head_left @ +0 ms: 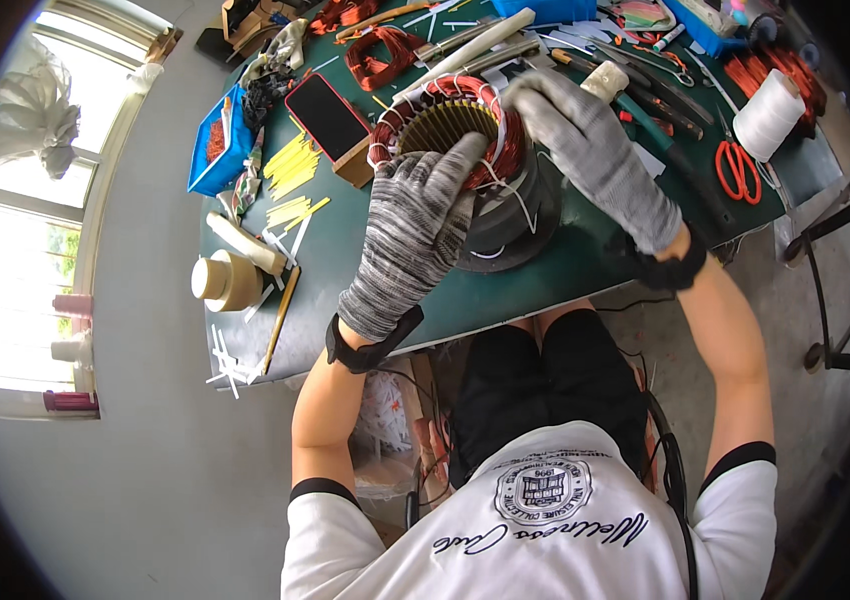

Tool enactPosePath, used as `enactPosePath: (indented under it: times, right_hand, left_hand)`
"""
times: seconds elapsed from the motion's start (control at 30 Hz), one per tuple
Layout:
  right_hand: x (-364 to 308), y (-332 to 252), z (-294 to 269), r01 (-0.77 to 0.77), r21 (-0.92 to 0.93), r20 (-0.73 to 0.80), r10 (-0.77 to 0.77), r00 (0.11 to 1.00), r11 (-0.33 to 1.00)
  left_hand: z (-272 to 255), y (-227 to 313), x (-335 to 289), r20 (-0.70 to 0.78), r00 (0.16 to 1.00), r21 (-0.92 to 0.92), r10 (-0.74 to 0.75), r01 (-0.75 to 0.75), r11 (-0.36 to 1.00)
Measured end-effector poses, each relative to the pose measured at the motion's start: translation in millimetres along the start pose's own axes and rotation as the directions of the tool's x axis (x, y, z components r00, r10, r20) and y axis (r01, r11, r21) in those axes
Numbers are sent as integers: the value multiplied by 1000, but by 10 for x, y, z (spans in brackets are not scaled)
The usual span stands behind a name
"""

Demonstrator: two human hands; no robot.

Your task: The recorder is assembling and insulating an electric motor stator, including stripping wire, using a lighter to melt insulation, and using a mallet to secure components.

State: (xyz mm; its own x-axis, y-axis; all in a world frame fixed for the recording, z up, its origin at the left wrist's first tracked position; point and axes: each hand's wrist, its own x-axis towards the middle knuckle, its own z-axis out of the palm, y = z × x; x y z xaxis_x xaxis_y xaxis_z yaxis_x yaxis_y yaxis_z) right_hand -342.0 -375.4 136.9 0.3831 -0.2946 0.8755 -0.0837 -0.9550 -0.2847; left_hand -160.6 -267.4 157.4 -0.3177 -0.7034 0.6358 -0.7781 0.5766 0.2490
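Note:
A motor stator [445, 128] with red copper windings and white lacing cord stands on a round dark base [512, 240] near the table's front edge. My left hand [410, 220], in a striped grey knit glove, grips its near left rim, with fingers reaching over the windings to the bore. At the stator's right side is my right hand [580, 130], in a plain grey glove. Its fingers are bent together against the windings, and whatever they pinch is hidden. A loose end of white cord [525, 205] hangs down the near side of the stator.
Left of the stator lie a red-edged phone [328, 117] on a wooden block, yellow strips [293, 165], a blue bin [217, 145] and tape rolls [228, 280]. To the right are a hammer [665, 140], red-handled scissors [738, 172] and a white thread cone [770, 115]. Copper coils [385, 57] lie behind.

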Motion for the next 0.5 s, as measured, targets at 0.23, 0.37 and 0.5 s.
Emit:
enactPosePath:
  times: [0.23, 0.37, 0.5]
  right_hand:
    - [-358, -658, 109, -471, -106, -3, 473, 881, 876]
    - [-377, -595, 112, -452, 44, 25, 451, 892, 891]
    - [-248, -533, -20, -613, 468, 143, 630, 764, 637]
  left_hand:
    - [105, 96, -22, 134, 989, 322, -60, 14, 947]
    - [137, 96, -34, 87, 995, 313, -45, 16, 950]
    - [178, 66, -60, -8, 1000, 201, -11, 13, 979]
